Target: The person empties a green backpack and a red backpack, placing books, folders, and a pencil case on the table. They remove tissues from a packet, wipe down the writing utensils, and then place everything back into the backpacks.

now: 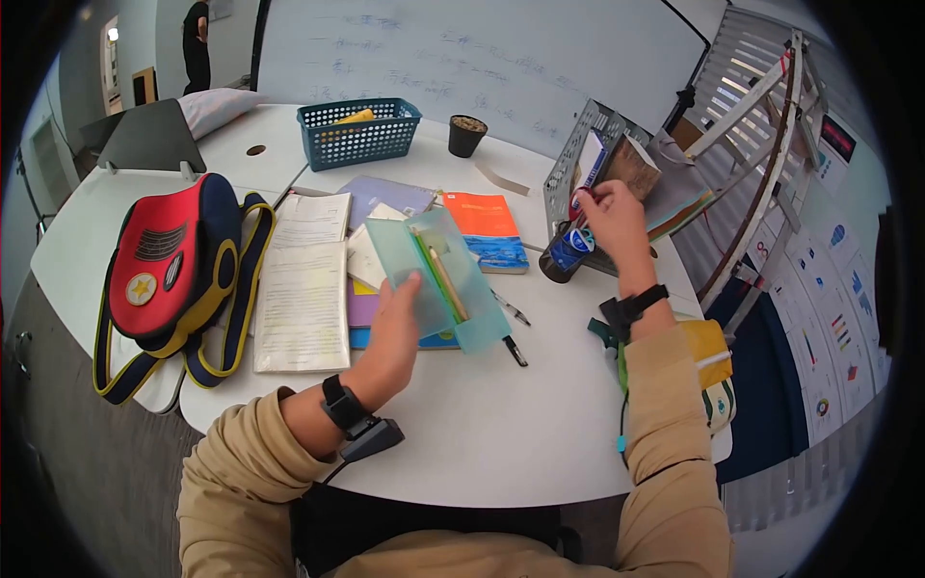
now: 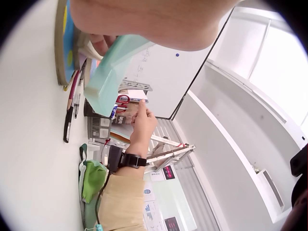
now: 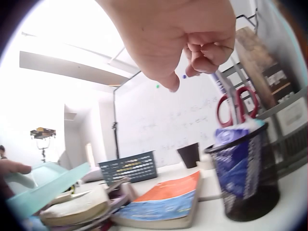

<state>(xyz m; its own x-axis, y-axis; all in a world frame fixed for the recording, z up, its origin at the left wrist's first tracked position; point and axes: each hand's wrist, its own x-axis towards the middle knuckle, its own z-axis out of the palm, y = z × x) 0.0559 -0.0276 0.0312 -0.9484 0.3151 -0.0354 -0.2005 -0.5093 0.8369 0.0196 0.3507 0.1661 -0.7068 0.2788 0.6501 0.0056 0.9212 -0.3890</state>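
My left hand grips a translucent teal pencil case, tilted above the books. Its lid stands open, and green and wooden pencils show in it. My right hand hangs over a black mesh pen cup, fingers loosely curled and thumb apart, with nothing seen between them. From the cup rise scissors with red handles; a blue packet is also inside. In the left wrist view the fingertips are a little to the side of the scissors.
A red and navy backpack lies left of an open paper booklet. An orange and blue book, pens, a teal basket and a dark pot stand around. At right are a grey file rack and a yellow-green bag.
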